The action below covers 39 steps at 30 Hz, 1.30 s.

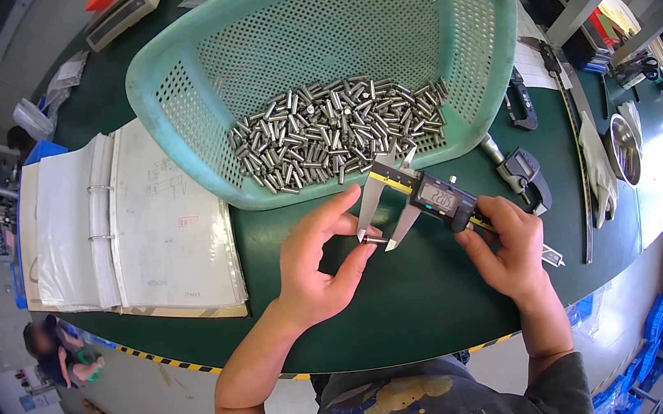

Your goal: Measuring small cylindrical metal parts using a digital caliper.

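Left hand (318, 262) pinches a short, shiny steel pin (372, 240) between the caliper (421, 196) tips; right hand (506, 247) clasps the caliper body, above the green counter (410, 305).

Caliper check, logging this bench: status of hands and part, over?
Left hand pinches a small metal pin between the caliper jaws. Right hand grips the caliper body. Basket of pins behind, nothing in the way.

shiny metal pins (338, 127) in a matt perforated plastic basket (168, 86).
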Each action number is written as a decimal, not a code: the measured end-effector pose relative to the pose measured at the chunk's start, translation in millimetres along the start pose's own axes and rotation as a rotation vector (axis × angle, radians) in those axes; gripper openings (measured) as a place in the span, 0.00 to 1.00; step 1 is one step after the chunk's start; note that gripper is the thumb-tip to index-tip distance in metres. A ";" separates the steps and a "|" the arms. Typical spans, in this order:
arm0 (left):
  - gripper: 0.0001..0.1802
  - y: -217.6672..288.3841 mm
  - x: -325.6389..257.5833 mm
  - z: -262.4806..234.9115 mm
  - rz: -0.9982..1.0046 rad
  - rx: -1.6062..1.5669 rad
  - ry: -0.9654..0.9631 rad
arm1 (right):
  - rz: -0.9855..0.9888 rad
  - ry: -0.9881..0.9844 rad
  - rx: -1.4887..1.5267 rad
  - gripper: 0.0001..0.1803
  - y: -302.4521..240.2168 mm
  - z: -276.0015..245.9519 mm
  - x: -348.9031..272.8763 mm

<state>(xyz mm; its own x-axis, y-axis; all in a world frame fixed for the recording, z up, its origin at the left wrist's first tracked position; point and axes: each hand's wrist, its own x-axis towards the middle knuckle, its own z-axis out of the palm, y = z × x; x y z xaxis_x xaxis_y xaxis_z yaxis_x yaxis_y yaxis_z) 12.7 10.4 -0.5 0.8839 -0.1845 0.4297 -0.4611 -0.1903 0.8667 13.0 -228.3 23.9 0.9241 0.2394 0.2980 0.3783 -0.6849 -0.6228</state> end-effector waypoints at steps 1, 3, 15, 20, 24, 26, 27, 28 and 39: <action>0.32 0.8 0.5 0.2 0.002 -0.032 0.002 | 0.001 -0.001 0.000 0.16 0.1 -0.1 0.0; 0.33 0.8 0.3 -1.1 0.010 -0.045 -0.001 | 0.003 -0.006 0.000 0.16 0.4 -0.3 0.4; 0.37 1.3 2.6 -11.7 -0.008 -0.109 -0.082 | -0.042 -0.035 -0.035 0.15 2.6 -2.0 2.6; 0.37 4.0 5.4 -15.0 0.009 -0.102 -0.127 | -0.037 -0.030 -0.036 0.15 2.0 -4.2 2.8; 0.36 0.4 2.4 -11.3 0.007 -0.153 -0.117 | -0.077 -0.001 -0.087 0.15 5.2 -4.3 0.7; 0.36 -0.8 0.6 -9.7 0.010 -0.172 -0.116 | -0.075 0.009 -0.092 0.16 5.2 -4.3 0.3; 0.35 -1.4 -0.3 -9.1 0.006 -0.174 -0.098 | -0.077 0.016 -0.096 0.16 5.0 -4.0 0.2; 0.35 -1.4 -0.5 -8.5 0.004 -0.178 -0.080 | -0.074 0.019 -0.098 0.16 4.8 -3.9 0.5; 0.34 -1.5 -2.3 -8.9 0.034 -0.196 -0.069 | -0.103 0.018 -0.103 0.16 2.5 -2.3 2.3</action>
<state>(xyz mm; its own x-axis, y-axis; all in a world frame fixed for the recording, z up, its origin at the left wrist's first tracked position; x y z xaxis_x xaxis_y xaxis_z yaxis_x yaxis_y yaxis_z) 12.0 19.6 -0.5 0.8574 -0.2549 0.4472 -0.4608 0.0070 0.8875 15.9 -231.0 24.7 0.8793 0.2999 0.3700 0.4622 -0.7247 -0.5110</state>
